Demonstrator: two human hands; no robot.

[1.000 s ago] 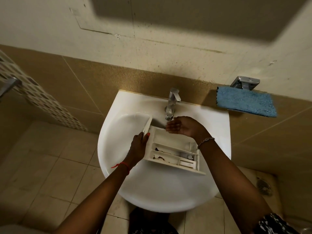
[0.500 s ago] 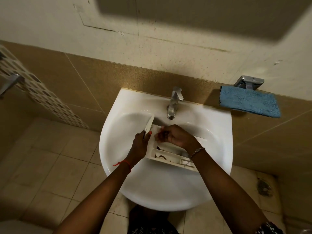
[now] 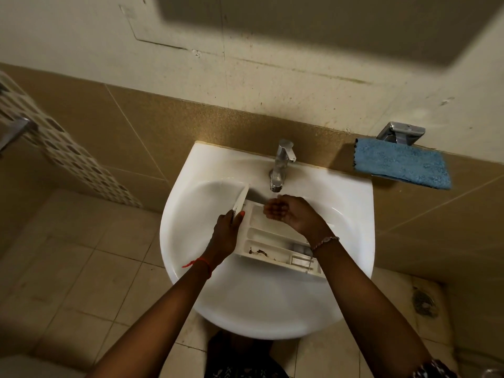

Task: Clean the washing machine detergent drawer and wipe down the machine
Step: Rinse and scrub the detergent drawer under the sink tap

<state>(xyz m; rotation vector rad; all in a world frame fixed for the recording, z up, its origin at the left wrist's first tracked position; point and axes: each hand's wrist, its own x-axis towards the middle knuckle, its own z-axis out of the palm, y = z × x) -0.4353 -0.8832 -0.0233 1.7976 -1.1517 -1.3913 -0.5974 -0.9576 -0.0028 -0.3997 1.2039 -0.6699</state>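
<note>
Two hands at white ceramic basin (image 3: 259,304); white plastic detergent drawer (image 3: 272,241) inside it. Grip of left hand (image 3: 226,231) clamped on drawer's 9 o'clock end; right hand (image 3: 289,214) grip apart, cupped beneath chrome tap (image 3: 281,167), 12 o'clock.

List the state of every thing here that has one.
detergent drawer, in the sink, dark residue in its near compartment.
tap, flow cannot be told.
left hand, grips the drawer's front panel.
right hand, cupped palm-up under the tap, holding nothing.
blue cloth, draped on the wall holder, untouched.
</note>
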